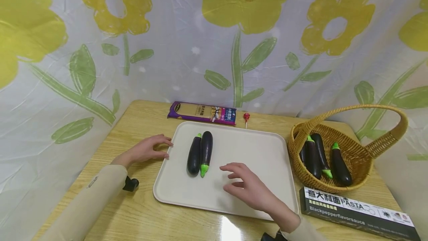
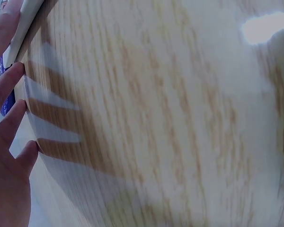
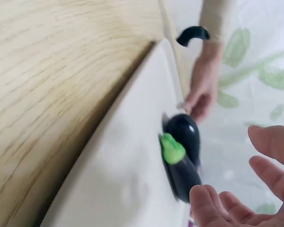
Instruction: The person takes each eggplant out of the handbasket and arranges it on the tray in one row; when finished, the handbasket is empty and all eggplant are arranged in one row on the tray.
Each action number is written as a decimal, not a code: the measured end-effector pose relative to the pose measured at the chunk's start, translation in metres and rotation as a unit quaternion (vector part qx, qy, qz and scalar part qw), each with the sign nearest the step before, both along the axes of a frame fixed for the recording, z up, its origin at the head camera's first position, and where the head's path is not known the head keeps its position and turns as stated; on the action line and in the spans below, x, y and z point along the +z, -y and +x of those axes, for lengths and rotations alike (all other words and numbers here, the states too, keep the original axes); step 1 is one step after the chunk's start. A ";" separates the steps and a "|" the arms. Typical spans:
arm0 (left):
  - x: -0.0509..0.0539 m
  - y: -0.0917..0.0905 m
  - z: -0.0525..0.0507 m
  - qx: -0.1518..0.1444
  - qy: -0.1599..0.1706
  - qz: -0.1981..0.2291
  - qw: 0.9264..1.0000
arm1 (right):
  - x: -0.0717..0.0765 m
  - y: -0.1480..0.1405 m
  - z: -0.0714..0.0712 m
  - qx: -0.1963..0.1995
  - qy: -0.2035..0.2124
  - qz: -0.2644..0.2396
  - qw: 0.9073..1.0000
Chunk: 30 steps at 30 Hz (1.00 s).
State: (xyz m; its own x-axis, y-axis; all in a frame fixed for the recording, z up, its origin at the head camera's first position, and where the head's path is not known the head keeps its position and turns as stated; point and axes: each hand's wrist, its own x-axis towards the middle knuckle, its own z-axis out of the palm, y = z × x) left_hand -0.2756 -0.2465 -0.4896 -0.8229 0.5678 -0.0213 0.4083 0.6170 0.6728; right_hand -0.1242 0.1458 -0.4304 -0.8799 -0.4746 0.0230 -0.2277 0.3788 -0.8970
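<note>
Cream-coloured tray (image 1: 255, 148) lies beneath the right hand (image 1: 249, 187), whose fingers are apart and hold nothing. The left hand (image 1: 145, 150) also has its fingers apart, at the tray's left rim; contact cannot be confirmed. Between both sets of fingers, two eggplants (image 1: 206, 148) lie side by side on the tray; this pair appears placed. Well right of the right fingers, a basket (image 1: 360, 155) contains more eggplants, judged to be the portion remaining.

On the bench (image 1: 140, 211), two eggplants (image 1: 206, 148) lie side by side on the left half of a tray (image 1: 247, 144), a packet (image 1: 200, 112) beyond its far edge, a lollipop (image 1: 246, 116) right of the packet, a basket (image 1: 302, 170) of further eggplants (image 1: 313, 157) to the right, and a box (image 1: 357, 215) near of that.
</note>
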 end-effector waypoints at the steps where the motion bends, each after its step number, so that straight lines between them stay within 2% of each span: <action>1: 0.000 0.000 0.000 0.001 0.000 0.001 1.000 | 0.001 -0.005 0.003 -0.004 -0.007 -0.001 1.000; 8: 0.000 0.002 0.001 0.003 0.002 0.007 1.000 | 0.013 -0.043 0.015 -0.056 -0.067 0.002 0.996; 15: 0.000 0.004 0.002 0.007 0.006 0.010 1.000 | 0.042 -0.087 0.014 -0.098 -0.083 0.060 0.990; 19: 0.000 0.006 0.001 0.007 0.005 0.006 1.000 | 0.061 -0.118 0.007 -0.114 -0.078 0.113 0.984; 23: 0.000 0.007 0.000 0.006 0.002 0.006 1.000 | 0.075 -0.150 -0.005 -0.125 -0.068 0.175 0.974; 25: 0.000 0.007 0.000 0.006 0.002 0.006 1.000 | 0.080 -0.167 -0.011 -0.134 -0.066 0.202 0.968; 30: 0.001 0.006 0.001 0.005 0.006 0.006 1.000 | 0.081 -0.208 -0.031 -0.171 -0.053 0.224 0.958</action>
State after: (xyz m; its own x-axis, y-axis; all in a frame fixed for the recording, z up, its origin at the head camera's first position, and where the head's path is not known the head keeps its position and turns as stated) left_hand -0.2743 -0.2525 -0.4883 -0.8283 0.5597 -0.0250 0.3935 0.6129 0.6852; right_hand -0.1553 0.3535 -0.3491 -0.9898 -0.1412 -0.0174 -0.1020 0.7896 -0.6050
